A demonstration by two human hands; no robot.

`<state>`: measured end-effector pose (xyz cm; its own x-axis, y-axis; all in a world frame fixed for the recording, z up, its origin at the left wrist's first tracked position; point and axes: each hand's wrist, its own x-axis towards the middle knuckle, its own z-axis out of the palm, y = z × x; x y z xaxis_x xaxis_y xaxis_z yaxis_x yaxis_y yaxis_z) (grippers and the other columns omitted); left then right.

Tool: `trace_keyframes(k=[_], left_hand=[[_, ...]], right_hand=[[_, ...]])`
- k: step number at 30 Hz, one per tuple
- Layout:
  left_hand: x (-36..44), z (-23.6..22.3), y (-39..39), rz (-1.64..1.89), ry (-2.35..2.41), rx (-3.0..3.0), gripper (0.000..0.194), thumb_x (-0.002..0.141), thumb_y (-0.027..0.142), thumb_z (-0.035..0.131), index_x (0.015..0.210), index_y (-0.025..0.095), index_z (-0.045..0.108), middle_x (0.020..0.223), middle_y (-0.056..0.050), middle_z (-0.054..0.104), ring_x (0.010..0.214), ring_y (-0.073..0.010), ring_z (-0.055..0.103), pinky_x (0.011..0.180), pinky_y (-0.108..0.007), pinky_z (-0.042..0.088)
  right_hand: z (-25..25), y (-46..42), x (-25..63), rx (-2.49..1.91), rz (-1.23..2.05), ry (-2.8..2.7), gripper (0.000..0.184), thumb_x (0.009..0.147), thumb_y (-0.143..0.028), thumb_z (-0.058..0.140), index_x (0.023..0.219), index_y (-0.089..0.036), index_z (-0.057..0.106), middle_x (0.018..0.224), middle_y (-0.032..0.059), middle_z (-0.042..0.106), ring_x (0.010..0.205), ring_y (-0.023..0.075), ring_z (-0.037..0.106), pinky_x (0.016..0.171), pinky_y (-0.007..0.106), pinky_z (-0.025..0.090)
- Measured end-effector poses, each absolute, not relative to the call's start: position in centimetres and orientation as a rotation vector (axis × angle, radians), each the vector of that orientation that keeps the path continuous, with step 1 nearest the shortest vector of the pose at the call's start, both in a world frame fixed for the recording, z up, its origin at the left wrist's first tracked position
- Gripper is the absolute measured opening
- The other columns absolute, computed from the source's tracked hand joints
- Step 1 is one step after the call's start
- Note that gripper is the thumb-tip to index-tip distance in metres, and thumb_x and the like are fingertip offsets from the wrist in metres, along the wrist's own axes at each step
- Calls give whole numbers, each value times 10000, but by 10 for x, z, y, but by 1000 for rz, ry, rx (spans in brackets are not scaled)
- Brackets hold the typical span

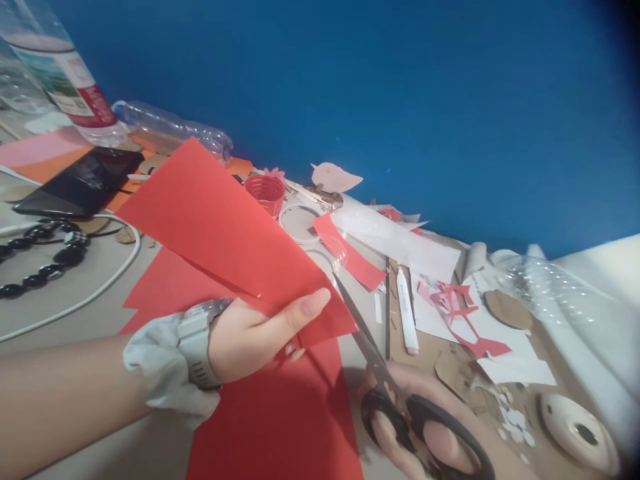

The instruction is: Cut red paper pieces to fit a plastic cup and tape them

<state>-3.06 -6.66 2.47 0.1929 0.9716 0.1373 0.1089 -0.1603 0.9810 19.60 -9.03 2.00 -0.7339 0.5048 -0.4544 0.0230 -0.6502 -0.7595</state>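
My left hand [270, 333] is closed on a sheet of red paper [215, 227], thumb on top and fingers underneath. The sheet slants up to the left, above the table. In my right hand [400, 427] is a pair of scissors [375, 363] with black handles, fingers through the loops. The blades point up and left, beside the right corner of the held sheet; whether they touch it I cannot tell. More red paper [280, 427] lies below my left hand. A watch and a pale scrunchie sit on my left wrist.
Bottles [85, 93], a phone [80, 180], a black bead bracelet [45, 260] and a white cable are at left. A red cup [265, 193], a tape roll [299, 221], a marker [407, 313] and paper scraps [465, 313] lie beyond my hands, before a blue wall [375, 87].
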Motion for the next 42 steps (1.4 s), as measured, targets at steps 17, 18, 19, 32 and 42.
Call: trace_keyframes(k=[17,18,19,32,42], left_hand=[[-30,27,-65,1106,1107,1490,452,879,429,437,490,201,402,460,37,483,483,-103,524,589,-217,495],[-30,26,-66,1095,1103,1483,464,878,439,435,479,204,394,445,35,473,480,-108,524,585,-224,498],[-30,26,-66,1079,1110,1469,472,873,454,436,473,206,393,437,31,471,483,-115,530,574,-229,499],[-31,26,-66,1098,1142,1494,366,877,437,443,606,199,506,563,22,558,544,-116,553,602,-236,499],[-32,27,-67,1084,1086,1403,310,869,434,458,715,201,592,697,0,643,644,-143,606,661,-254,534]], right_hand=[[17,-90,200,-1015,2371,-1240,519,631,-652,627,822,-174,557,600,-9,473,501,91,341,471,214,235],[17,-90,200,-1025,2369,-1252,517,631,-653,625,818,-176,556,611,-4,474,512,97,348,476,216,242],[17,-90,199,-1030,2362,-1262,513,634,-651,623,815,-176,557,609,-3,473,522,103,355,479,217,244],[13,-91,202,-992,2355,-1262,515,642,-639,630,818,-161,548,539,-27,453,492,83,325,469,201,228],[18,-92,199,-1076,2423,-1167,510,588,-636,669,794,-185,551,608,-15,444,491,85,330,489,218,238]])
